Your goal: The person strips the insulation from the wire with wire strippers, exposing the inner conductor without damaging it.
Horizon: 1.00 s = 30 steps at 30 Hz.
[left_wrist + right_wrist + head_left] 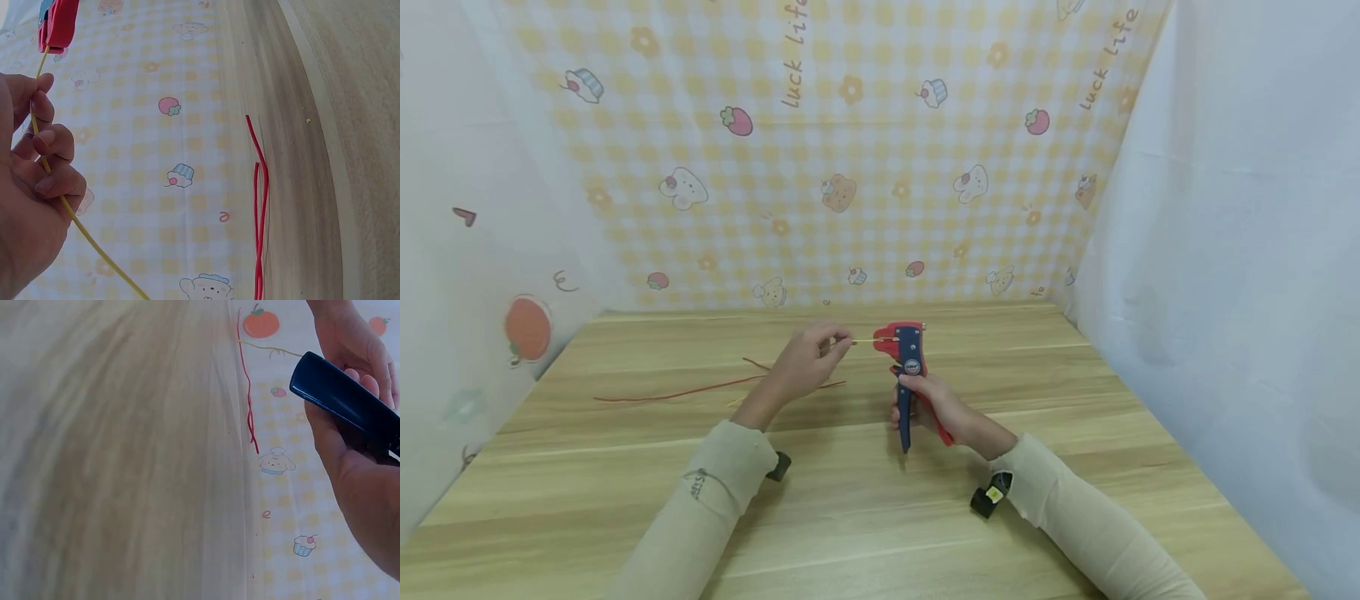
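My left hand [811, 360] pinches a yellow wire [87, 236] between thumb and fingers, and the wire runs back across the palm. Its far end enters the red jaws of a wire stripper [912, 346], seen at the top left of the left wrist view. My right hand [942, 405] grips the stripper by its blue and red handles, holding it upright above the table. In the right wrist view a dark blue handle [344, 394] covers part of the fingers. The wire's tip is hidden inside the stripper's head.
Red wires [677, 393] lie on the wooden table [865, 517] to the left, partly behind my left forearm. A patterned cloth [880, 150] hangs along the table's far edge, with pale cloth at both sides. Dark wrist cameras [992, 495] are strapped under the sleeves.
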{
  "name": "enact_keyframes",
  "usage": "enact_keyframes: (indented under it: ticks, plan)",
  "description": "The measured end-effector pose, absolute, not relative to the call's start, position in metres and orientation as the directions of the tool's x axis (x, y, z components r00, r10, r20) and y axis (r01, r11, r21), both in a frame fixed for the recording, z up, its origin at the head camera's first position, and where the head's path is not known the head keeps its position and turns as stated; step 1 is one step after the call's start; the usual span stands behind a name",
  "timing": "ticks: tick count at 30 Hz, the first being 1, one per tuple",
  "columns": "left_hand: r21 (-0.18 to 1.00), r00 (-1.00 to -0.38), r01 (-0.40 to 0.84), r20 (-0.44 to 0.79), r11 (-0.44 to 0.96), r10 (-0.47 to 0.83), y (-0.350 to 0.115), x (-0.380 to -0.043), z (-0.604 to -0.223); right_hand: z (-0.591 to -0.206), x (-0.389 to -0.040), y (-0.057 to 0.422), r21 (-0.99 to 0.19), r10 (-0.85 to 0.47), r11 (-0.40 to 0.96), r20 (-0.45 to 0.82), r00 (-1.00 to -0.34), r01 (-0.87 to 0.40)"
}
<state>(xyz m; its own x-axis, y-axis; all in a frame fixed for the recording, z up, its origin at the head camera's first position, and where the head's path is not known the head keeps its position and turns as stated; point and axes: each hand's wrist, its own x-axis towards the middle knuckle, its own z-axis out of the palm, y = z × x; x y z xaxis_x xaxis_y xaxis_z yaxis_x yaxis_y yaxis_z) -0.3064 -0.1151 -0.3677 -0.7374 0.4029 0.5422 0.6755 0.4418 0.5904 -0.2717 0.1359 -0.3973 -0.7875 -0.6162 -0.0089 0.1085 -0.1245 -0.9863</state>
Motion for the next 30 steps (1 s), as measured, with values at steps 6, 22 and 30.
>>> enact_keyframes:
  ticks: [6, 22, 30]
  plan:
    - [0.583, -0.752, 0.659, 0.536, 0.475, 0.384, -0.1190, -0.3046, -0.3663, -0.3993, -0.2727, 0.1376, -0.980, -0.661, -0.154, 0.006, -0.750, 0.127]
    - [0.573, -0.729, 0.684, 0.545, 0.451, 0.413, -0.1171, -0.3075, -0.3669, -0.3984, -0.2716, 0.1402, -0.984, -0.649, -0.133, -0.006, -0.761, 0.122]
    - [0.588, -0.728, 0.686, 0.559, 0.430, 0.397, -0.1127, -0.3078, -0.3659, -0.3955, -0.2679, 0.1400, -0.987, -0.634, -0.131, 0.011, -0.773, 0.094]
